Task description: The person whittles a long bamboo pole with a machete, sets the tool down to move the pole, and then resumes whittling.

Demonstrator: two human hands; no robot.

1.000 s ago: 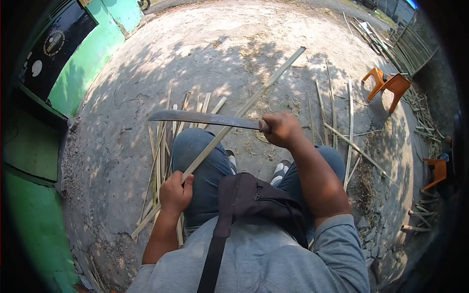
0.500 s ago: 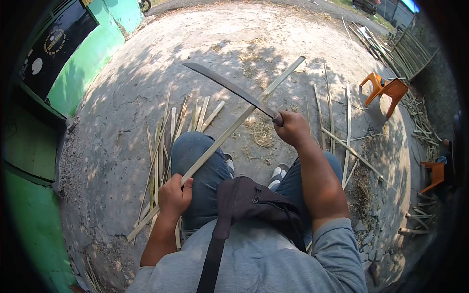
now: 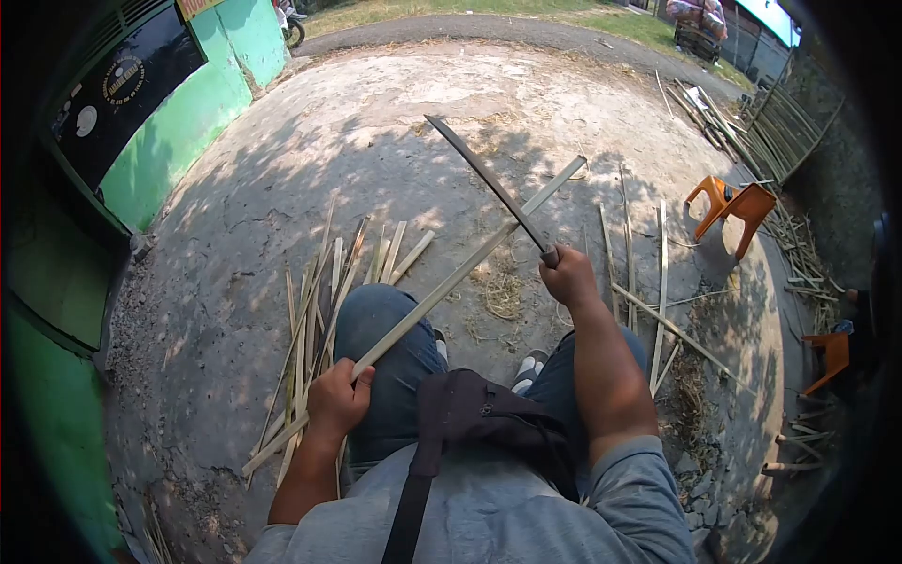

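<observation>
A long pale bamboo strip (image 3: pixel 437 293) slants from the lower left up to the upper middle, over the left knee. My left hand (image 3: pixel 340 397) is wrapped round its lower part, with the thumb on top. My right hand (image 3: pixel 569 276) grips the handle of a long curved machete (image 3: pixel 479 169), whose tip points up and left. Near the handle the blade crosses the far part of the strip; whether they touch is hard to tell. A dark waist bag (image 3: pixel 470 414) lies across my lap.
Bamboo strips (image 3: pixel 310 320) lie in a bundle left of my left knee. More strips (image 3: pixel 663 282) lie at right. An orange stool (image 3: pixel 738 214) stands at the right, near stacked bamboo (image 3: pixel 785 132). A green wall (image 3: pixel 160 150) runs along the left.
The view has tilted up slightly. The machete has turned to point more steeply upward, and it crosses the strip closer to its handle. Both hands keep their grips.
</observation>
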